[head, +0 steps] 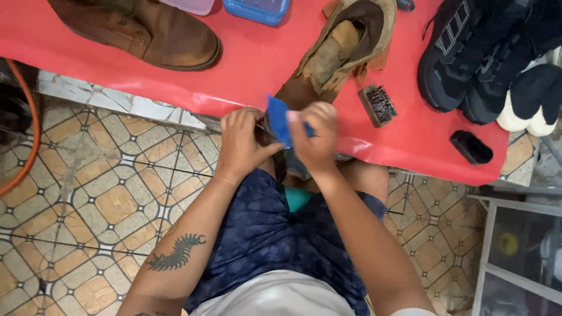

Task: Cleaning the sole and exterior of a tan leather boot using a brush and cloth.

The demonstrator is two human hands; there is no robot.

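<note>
left hand (pixel 241 143) grips boot toe (pixel 304 93) | right hand (pixel 316 137) pinches blue cloth (pixel 277 117) (folded) | blue box (pixel 257 10) top edge

Free room and obstacles, head view. The hands meet at the near edge of the red table (pixel 252 64), left hand (pixel 241 143) beside right hand (pixel 316 140), the toe of the brown boot (pixel 339 52) between them. At 12 o'clock the boot's shaft blocks the way. At 2 o'clock a bristle brush (pixel 377 105) lies near; beyond it stand black sneakers (pixel 468 58), and at 3 o'clock a black brush (pixel 471 146). At 10 o'clock bare red cover runs open to a second boot (pixel 152 32). At 9 o'clock, open tiled floor (pixel 88 193).
</note>
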